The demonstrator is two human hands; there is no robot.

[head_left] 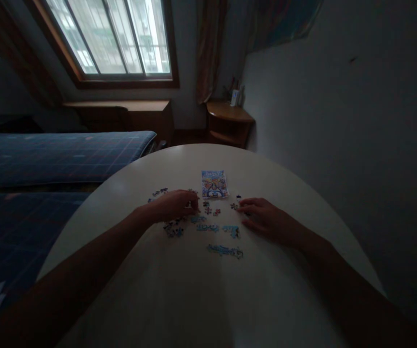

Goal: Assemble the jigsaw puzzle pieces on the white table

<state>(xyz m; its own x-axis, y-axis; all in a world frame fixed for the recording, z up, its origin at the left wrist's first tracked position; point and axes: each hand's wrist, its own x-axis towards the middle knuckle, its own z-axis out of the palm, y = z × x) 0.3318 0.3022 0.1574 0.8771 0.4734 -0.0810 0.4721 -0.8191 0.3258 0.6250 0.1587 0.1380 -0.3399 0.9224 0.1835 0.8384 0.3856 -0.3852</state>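
Note:
Loose jigsaw pieces (174, 229) lie scattered on a round white table (201, 299), with joined blue strips (225, 250) nearer me. A small colourful reference picture (214, 184) lies flat beyond them. My left hand (175, 205) rests knuckles-up among the pieces, fingers curled at a piece near the picture's left corner. My right hand (264, 216) lies low on the table, fingers closed and pointing left at small pieces (234, 206). What either hand grips is too dark to make out.
A bed with a blue checked cover (56, 154) runs along the left. A wooden corner shelf (228, 121) and a low cabinet (128, 113) stand under the window (114, 36). A plain wall (338, 121) closes the right side.

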